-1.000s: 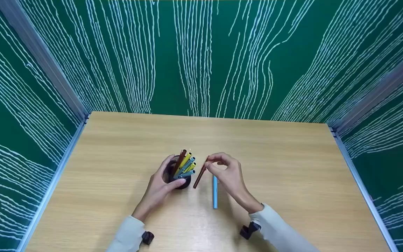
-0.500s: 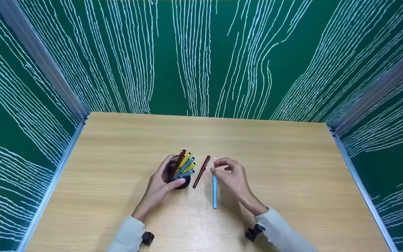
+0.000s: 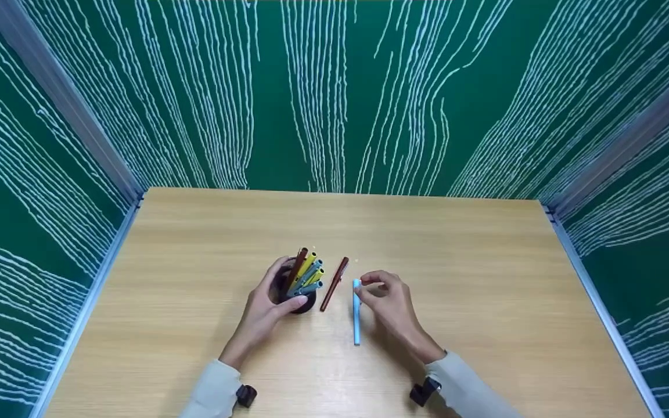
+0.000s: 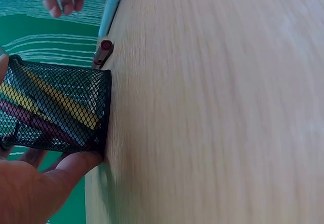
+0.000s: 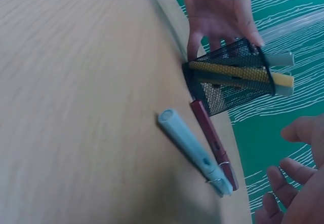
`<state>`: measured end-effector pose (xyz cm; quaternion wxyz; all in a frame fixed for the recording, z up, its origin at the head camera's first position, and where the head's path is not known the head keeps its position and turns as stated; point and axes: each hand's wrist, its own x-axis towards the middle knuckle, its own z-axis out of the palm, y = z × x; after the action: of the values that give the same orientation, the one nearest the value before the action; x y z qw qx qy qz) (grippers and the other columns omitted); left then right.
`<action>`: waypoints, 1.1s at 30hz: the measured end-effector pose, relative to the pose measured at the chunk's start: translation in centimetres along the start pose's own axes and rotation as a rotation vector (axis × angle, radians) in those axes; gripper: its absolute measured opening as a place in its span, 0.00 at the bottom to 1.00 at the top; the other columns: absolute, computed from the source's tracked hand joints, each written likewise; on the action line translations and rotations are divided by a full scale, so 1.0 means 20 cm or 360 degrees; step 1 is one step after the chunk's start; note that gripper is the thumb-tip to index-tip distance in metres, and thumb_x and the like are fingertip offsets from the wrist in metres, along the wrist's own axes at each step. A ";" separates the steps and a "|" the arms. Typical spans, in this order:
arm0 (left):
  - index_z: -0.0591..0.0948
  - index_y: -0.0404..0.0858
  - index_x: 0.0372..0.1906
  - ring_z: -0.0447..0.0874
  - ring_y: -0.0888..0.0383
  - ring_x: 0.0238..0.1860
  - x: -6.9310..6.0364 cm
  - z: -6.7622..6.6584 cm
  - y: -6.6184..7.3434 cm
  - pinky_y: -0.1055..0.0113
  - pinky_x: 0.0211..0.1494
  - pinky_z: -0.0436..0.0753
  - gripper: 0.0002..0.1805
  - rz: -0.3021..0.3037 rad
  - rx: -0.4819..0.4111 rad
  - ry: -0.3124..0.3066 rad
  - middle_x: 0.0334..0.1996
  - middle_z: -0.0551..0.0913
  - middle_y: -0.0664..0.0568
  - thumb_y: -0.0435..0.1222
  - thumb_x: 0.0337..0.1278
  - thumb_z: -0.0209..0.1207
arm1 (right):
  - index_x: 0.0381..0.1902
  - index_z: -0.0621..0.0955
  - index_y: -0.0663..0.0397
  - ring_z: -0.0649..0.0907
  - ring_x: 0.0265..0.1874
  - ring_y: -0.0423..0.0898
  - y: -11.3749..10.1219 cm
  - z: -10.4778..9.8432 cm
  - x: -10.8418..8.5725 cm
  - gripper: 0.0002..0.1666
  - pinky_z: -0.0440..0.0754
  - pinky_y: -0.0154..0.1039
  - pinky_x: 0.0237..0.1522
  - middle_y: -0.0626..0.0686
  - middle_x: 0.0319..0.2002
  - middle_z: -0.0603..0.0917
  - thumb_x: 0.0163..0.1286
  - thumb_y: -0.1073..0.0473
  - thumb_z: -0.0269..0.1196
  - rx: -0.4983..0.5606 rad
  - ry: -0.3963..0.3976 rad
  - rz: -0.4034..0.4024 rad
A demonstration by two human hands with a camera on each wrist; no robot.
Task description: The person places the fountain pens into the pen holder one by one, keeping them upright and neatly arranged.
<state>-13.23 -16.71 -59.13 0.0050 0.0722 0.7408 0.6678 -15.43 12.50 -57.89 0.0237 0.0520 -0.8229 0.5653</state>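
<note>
So far: yellow, grey-blue and dark-red pens (image 3: 308,273) leaning inside black mesh pen cup (image 4: 58,107); two apparently left outside, light-blue clip pen (image 5: 195,149) and dark-red clip pen (image 5: 214,144), flat on table (image 4: 212,107). Left hand (image 3: 270,305) grips cup. Right hand (image 3: 391,302) holds nothing, fingers loosely bent, just above light-blue clip pen's clip end, not touching.

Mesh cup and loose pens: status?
Left hand grips mesh cup, pens inside. Right hand empty, close to light-blue pen. Dark-red pen lies between light-blue pen and cup; nothing seen blocking right hand.
</note>
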 end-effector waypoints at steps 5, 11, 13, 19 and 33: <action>0.66 0.50 0.86 0.72 0.50 0.79 0.00 0.00 0.00 0.54 0.84 0.66 0.50 -0.0008 -0.0021 0.0002 0.77 0.76 0.50 0.38 0.63 0.79 | 0.48 0.90 0.60 0.84 0.54 0.55 0.05 0.00 -0.02 0.12 0.81 0.60 0.63 0.51 0.45 0.89 0.69 0.63 0.77 -0.0045 0.0012 0.0017; 0.65 0.49 0.86 0.71 0.49 0.80 0.00 0.00 0.00 0.56 0.85 0.65 0.51 -0.0007 -0.0052 -0.0008 0.77 0.75 0.49 0.37 0.63 0.79 | 0.49 0.89 0.60 0.82 0.55 0.57 0.11 0.01 -0.03 0.14 0.76 0.59 0.66 0.53 0.47 0.90 0.67 0.64 0.78 -0.0111 0.0042 -0.0001; 0.65 0.50 0.87 0.70 0.49 0.80 0.00 0.01 0.00 0.55 0.85 0.64 0.51 -0.0021 -0.0029 -0.0003 0.78 0.75 0.49 0.38 0.63 0.80 | 0.51 0.89 0.62 0.82 0.56 0.56 0.13 0.02 -0.04 0.17 0.76 0.57 0.66 0.54 0.49 0.89 0.66 0.64 0.79 -0.0134 0.0045 -0.0003; 0.65 0.50 0.87 0.71 0.48 0.80 0.00 0.01 0.00 0.55 0.85 0.65 0.51 -0.0044 -0.0041 -0.0003 0.78 0.74 0.48 0.37 0.62 0.80 | 0.54 0.88 0.61 0.79 0.59 0.57 0.18 0.04 -0.07 0.22 0.75 0.56 0.69 0.56 0.53 0.88 0.64 0.61 0.81 -0.0243 0.0054 0.0007; 0.66 0.47 0.86 0.73 0.47 0.78 0.00 0.02 0.00 0.54 0.83 0.67 0.51 -0.0044 -0.0076 0.0015 0.77 0.75 0.46 0.35 0.61 0.80 | 0.54 0.89 0.55 0.76 0.61 0.56 0.20 0.11 -0.09 0.27 0.72 0.57 0.68 0.54 0.54 0.87 0.57 0.55 0.83 -0.0426 0.0143 -0.0048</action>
<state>-13.11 -16.32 -59.08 0.0127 0.0587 0.7257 0.6854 -13.96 12.04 -62.49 0.0757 0.0355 -0.8882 0.4519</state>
